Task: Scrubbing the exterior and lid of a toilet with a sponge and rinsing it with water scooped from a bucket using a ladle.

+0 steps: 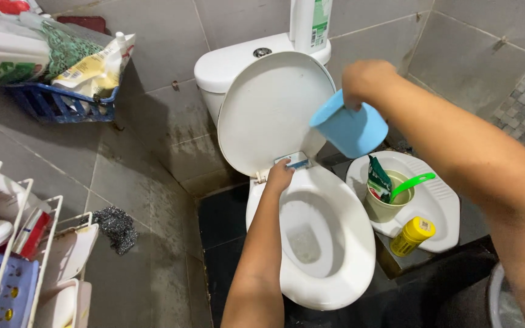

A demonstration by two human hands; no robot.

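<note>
Above toilet bowl [326,243]: right hand [363,82] fingers clamp tilted blue cup [349,129]; left hand [279,177] fingers press bowl's rear rim.

Both forearms bare, no sleeves; left hand [279,176], right hand [363,82] ungloved, ringless.

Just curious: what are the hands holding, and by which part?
Right hand grips a light blue plastic scoop by its handle. Left hand presses something at the toilet bowl's rear rim; unclear what.

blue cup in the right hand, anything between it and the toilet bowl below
Nothing visible blocks it. The blue cup, gripped by the right hand, hangs tilted above the open toilet bowl; the left hand rests at the bowl's rear rim, off to the side.
</note>
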